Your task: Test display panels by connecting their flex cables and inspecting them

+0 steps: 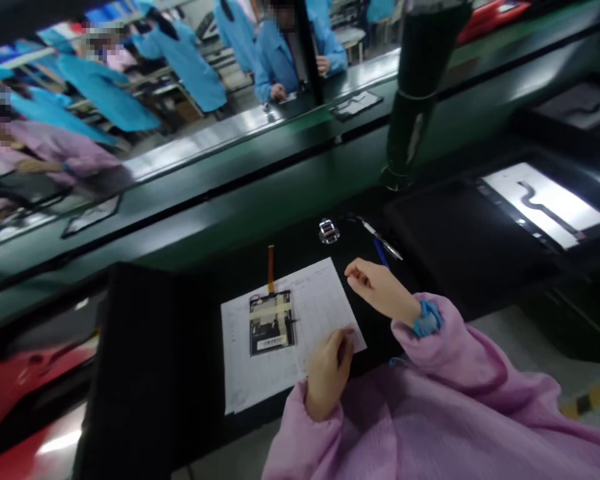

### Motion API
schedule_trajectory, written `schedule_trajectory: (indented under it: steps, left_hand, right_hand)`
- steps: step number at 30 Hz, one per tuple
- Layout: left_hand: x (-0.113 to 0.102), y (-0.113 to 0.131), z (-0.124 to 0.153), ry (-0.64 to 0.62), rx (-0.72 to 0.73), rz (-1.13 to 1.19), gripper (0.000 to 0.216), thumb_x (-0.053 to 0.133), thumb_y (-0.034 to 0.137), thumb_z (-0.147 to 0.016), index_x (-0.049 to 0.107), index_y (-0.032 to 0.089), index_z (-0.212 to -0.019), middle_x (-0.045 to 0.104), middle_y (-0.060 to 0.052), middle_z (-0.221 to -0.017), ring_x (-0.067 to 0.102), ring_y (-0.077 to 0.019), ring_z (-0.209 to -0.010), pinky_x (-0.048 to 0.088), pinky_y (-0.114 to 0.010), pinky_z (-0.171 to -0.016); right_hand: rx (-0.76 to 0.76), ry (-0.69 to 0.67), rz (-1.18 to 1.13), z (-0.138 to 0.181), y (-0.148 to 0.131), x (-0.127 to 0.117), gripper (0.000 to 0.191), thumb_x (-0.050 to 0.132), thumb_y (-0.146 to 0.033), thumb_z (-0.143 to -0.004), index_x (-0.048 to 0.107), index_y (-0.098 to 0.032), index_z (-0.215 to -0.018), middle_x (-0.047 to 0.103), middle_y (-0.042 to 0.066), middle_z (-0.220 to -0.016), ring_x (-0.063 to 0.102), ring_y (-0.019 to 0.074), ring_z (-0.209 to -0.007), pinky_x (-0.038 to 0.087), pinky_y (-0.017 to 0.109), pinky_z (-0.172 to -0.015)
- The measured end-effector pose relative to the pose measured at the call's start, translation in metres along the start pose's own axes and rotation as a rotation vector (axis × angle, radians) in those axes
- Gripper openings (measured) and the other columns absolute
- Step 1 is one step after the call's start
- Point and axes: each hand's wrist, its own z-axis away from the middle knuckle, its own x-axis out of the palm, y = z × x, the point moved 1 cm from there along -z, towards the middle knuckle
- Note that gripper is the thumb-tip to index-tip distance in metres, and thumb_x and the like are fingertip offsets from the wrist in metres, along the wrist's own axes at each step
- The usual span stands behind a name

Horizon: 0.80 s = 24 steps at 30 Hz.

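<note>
My left hand (329,369) rests at the lower right of a written paper sheet (320,293), its fingers curled together; I see nothing held in it. Off the sheet's right edge hovers my right hand (385,290), loosely closed, with no object showing in it. On the paper lies a flat black electronic module (271,327) with yellowish tape and a white label. An orange ribbon cable (271,267) sticks out from its far edge. Beyond my right hand are a silver pen-like tool (383,240) and a blue stick-like item (380,252), partly hidden by that hand.
A small shiny metal object (329,231) sits behind the paper. To the right, a black tray (440,233) adjoins a white sheet (555,213) bearing a dark flex strip. A black box (135,373) stands left. Across the green conveyor (260,200) are several people; a dark post (415,87) rises behind.
</note>
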Motion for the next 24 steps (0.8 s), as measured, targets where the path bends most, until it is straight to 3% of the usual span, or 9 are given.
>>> schedule_trajectory:
  steps: [3,5,9,11,13,18,24]
  left_hand:
    - [0.005,-0.005,-0.002,0.091,0.054,-0.071,0.025,0.045,0.029,-0.1,0.069,0.023,-0.101,0.077,-0.006,-0.097,0.074,-0.0234,-0.09,0.059,-0.036,-0.078]
    - [0.004,-0.007,-0.002,0.103,0.082,-0.096,0.025,0.045,0.029,-0.1,0.069,0.024,-0.099,0.078,-0.005,-0.096,0.075,-0.0228,-0.088,0.059,-0.035,-0.076]
    - [0.001,-0.008,-0.002,0.105,0.091,-0.106,0.027,0.044,0.032,-0.101,0.07,0.024,-0.098,0.079,-0.004,-0.095,0.076,-0.0231,-0.084,0.06,-0.034,-0.07]
    - [0.001,-0.009,-0.002,0.119,0.096,-0.103,0.028,0.044,0.033,-0.101,0.07,0.024,-0.097,0.079,-0.005,-0.096,0.076,-0.0237,-0.083,0.06,-0.034,-0.068]
    - [0.001,-0.01,-0.002,0.129,0.104,-0.1,0.028,0.045,0.035,-0.101,0.07,0.024,-0.096,0.079,-0.005,-0.096,0.076,-0.0241,-0.082,0.061,-0.035,-0.068]
    - [0.0,-0.011,-0.002,0.135,0.093,-0.076,0.029,0.045,0.037,-0.101,0.07,0.024,-0.095,0.079,-0.005,-0.094,0.077,-0.0239,-0.082,0.061,-0.034,-0.067]
    - [-0.001,-0.01,-0.002,0.124,0.074,-0.051,0.029,0.046,0.038,-0.101,0.07,0.023,-0.097,0.079,-0.005,-0.094,0.076,-0.0233,-0.083,0.062,-0.034,-0.069]
  right_hand:
    - [-0.181,-0.054,0.269,0.044,-0.011,-0.04,0.017,0.056,-0.027,-0.092,0.066,-0.025,-0.105,0.068,0.005,-0.104,0.063,0.0204,-0.089,0.05,0.037,-0.084]
    - [-0.179,-0.006,0.373,0.063,-0.01,-0.081,0.018,0.06,-0.03,-0.092,0.069,-0.028,-0.107,0.069,0.005,-0.107,0.064,0.0229,-0.098,0.048,0.038,-0.091]
    - [0.124,0.564,0.647,0.072,0.024,-0.179,0.02,0.072,-0.012,-0.082,0.069,-0.019,-0.1,0.065,0.01,-0.108,0.058,0.0243,-0.102,0.039,0.04,-0.095]
    - [0.311,0.739,0.681,0.07,0.049,-0.218,0.028,0.081,-0.002,-0.067,0.066,-0.013,-0.088,0.063,0.013,-0.105,0.051,0.0269,-0.111,0.032,0.043,-0.096]
    - [0.436,0.826,0.625,0.068,0.072,-0.243,0.028,0.08,0.003,-0.062,0.059,-0.011,-0.073,0.062,0.014,-0.103,0.047,0.0261,-0.114,0.027,0.043,-0.094]
    - [0.457,0.919,0.507,0.069,0.102,-0.261,0.034,0.08,0.004,-0.061,0.051,-0.013,-0.065,0.062,0.01,-0.097,0.046,0.0195,-0.103,0.023,0.037,-0.088]
    - [0.463,0.981,0.409,0.069,0.103,-0.261,0.035,0.074,0.01,-0.065,0.049,-0.015,-0.061,0.059,0.005,-0.086,0.041,0.0132,-0.083,0.021,0.033,-0.079]
